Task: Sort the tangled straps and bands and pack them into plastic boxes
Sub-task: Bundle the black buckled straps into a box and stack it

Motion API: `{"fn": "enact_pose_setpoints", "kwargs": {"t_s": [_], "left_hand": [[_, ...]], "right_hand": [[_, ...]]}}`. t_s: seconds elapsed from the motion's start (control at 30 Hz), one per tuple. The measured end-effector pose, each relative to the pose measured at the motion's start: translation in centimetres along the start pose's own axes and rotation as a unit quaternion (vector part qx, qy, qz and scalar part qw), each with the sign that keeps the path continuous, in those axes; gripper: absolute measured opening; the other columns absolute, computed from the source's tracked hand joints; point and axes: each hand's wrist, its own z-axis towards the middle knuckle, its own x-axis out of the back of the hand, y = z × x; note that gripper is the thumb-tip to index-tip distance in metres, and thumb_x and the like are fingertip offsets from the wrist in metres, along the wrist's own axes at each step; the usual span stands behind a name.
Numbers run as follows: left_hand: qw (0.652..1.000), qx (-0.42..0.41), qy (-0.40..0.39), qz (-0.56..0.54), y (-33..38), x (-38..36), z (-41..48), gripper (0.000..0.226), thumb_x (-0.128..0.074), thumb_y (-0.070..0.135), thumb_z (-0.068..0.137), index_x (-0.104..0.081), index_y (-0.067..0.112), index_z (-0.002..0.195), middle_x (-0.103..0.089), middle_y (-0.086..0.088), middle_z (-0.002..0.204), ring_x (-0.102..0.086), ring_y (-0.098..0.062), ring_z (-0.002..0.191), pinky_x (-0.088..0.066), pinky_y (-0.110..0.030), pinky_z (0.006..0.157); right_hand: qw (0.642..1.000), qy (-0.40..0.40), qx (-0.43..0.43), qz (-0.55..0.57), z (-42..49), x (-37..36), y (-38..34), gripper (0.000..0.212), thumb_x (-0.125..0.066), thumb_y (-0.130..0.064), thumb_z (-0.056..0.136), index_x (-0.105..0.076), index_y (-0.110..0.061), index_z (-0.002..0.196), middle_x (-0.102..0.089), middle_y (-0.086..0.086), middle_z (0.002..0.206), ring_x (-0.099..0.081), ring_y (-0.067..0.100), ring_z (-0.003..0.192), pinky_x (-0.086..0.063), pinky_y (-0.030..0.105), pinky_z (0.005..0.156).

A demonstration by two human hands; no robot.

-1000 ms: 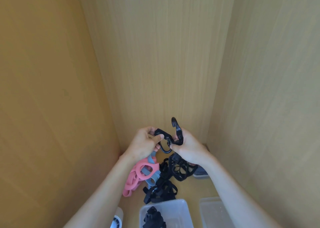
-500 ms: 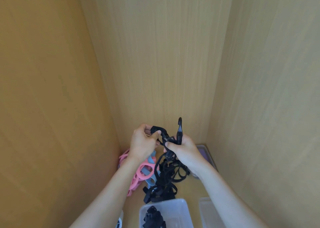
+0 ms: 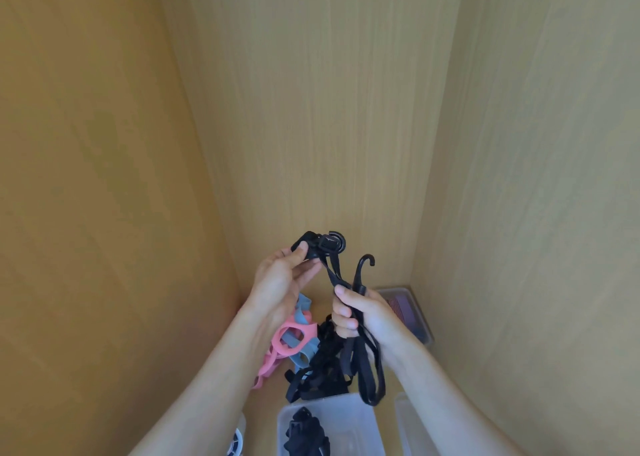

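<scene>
A black strap with hooks (image 3: 367,365) is lifted above the shelf floor. My left hand (image 3: 282,282) pinches its upper hook end (image 3: 323,244). My right hand (image 3: 360,313) grips the strap's middle beside a second hook (image 3: 363,268), and a long loop hangs down from it. Below lies a heap of black straps (image 3: 320,369) next to pink bands (image 3: 291,343) and blue-grey bands (image 3: 303,311). A clear plastic box (image 3: 349,417) at the bottom centre holds black straps (image 3: 304,433).
Wooden walls close in on the left, back and right. A lidded plastic box (image 3: 410,308) with dark contents stands in the back right corner. Another clear box (image 3: 403,421) shows at the bottom right, and a white round object (image 3: 237,443) at the bottom left.
My hands have moved apart. The left one rose with one hook end, and the strap pulled free of the heap so that a long loop hangs from my right hand.
</scene>
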Motion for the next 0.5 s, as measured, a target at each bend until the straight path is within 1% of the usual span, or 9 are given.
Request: {"fn": "enact_pose_setpoints", "kwargs": {"t_s": [0.07, 0.13, 0.2, 0.27, 0.3, 0.33, 0.43, 0.5], "left_hand": [[1.000, -0.004, 0.010, -0.011, -0.1, -0.2, -0.1, 0.030, -0.067, 0.004, 0.092, -0.049, 0.004, 0.116, -0.062, -0.016, 0.104, -0.073, -0.018, 0.078, -0.061, -0.030, 0.077], [0.999, -0.001, 0.021, -0.029, -0.2, -0.3, -0.3, 0.028, -0.066, 0.003, 0.093, -0.051, 0.002, 0.117, -0.061, -0.014, 0.102, -0.072, -0.019, 0.079, -0.062, -0.029, 0.074], [0.998, 0.018, 0.011, -0.055, -0.1, -0.2, -0.5, 0.019, -0.063, 0.004, 0.095, -0.057, 0.000, 0.113, -0.065, -0.013, 0.100, -0.070, -0.020, 0.084, -0.063, -0.029, 0.074], [0.997, 0.046, -0.034, -0.051, 0.4, 0.0, -0.7, 0.012, -0.057, 0.008, 0.099, -0.062, 0.002, 0.108, -0.067, -0.013, 0.101, -0.066, -0.020, 0.089, -0.062, -0.032, 0.083], [0.996, 0.055, -0.062, -0.020, 0.7, 0.1, -0.8, 0.012, -0.054, 0.010, 0.100, -0.063, 0.004, 0.105, -0.066, -0.012, 0.101, -0.063, -0.020, 0.089, -0.060, -0.033, 0.089], [0.994, 0.060, -0.090, 0.025, 1.0, 0.3, -0.9, 0.013, -0.052, 0.011, 0.101, -0.064, 0.006, 0.101, -0.064, -0.011, 0.099, -0.061, -0.020, 0.088, -0.057, -0.033, 0.090], [0.973, 0.069, -0.174, 0.134, 1.7, 0.6, -1.3, 0.019, -0.053, 0.010, 0.096, -0.069, 0.006, 0.087, -0.066, -0.009, 0.087, -0.061, -0.021, 0.082, -0.055, -0.031, 0.084], [0.952, 0.085, -0.214, 0.200, 2.2, 0.8, -1.5, 0.014, -0.057, 0.011, 0.092, -0.069, 0.003, 0.091, -0.067, -0.010, 0.084, -0.059, -0.023, 0.078, -0.053, -0.029, 0.080]], "right_hand": [[0.999, -0.013, 0.003, -0.039, -0.2, 0.0, -0.1, 0.039, -0.065, -0.030, 0.093, -0.041, -0.013, 0.067, -0.037, -0.002, 0.053, -0.030, 0.011, 0.047, -0.027, 0.021, 0.046], [0.997, -0.024, 0.015, -0.068, -0.6, -0.1, -0.2, 0.042, -0.062, -0.029, 0.098, -0.040, -0.014, 0.065, -0.034, -0.003, 0.054, -0.029, 0.011, 0.047, -0.028, 0.020, 0.047], [0.998, -0.038, 0.018, -0.050, -1.0, 0.1, -0.3, 0.039, -0.061, -0.023, 0.099, -0.041, -0.016, 0.066, -0.034, -0.003, 0.057, -0.031, 0.009, 0.047, -0.029, 0.019, 0.047], [0.998, -0.053, 0.007, -0.037, -1.4, 0.7, -0.3, 0.039, -0.060, -0.021, 0.098, -0.039, -0.016, 0.065, -0.032, -0.004, 0.057, -0.031, 0.008, 0.046, -0.029, 0.018, 0.047], [0.998, -0.057, 0.001, -0.036, -1.6, 1.1, -0.4, 0.040, -0.060, -0.020, 0.097, -0.036, -0.016, 0.065, -0.032, -0.004, 0.057, -0.031, 0.008, 0.046, -0.029, 0.019, 0.047], [0.998, -0.057, -0.005, -0.027, -1.7, 1.5, -0.4, 0.040, -0.060, -0.019, 0.096, -0.034, -0.016, 0.066, -0.031, -0.004, 0.057, -0.031, 0.008, 0.046, -0.028, 0.019, 0.047], [0.997, -0.064, -0.023, 0.027, -1.5, 2.8, -1.0, 0.034, -0.061, -0.012, 0.093, -0.037, -0.016, 0.069, -0.036, -0.004, 0.055, -0.032, 0.008, 0.044, -0.030, 0.018, 0.044], [0.996, -0.063, -0.036, 0.047, -1.2, 3.4, -1.7, 0.027, -0.059, -0.007, 0.089, -0.041, -0.014, 0.070, -0.040, -0.002, 0.054, -0.034, 0.008, 0.043, -0.032, 0.018, 0.042]]}}
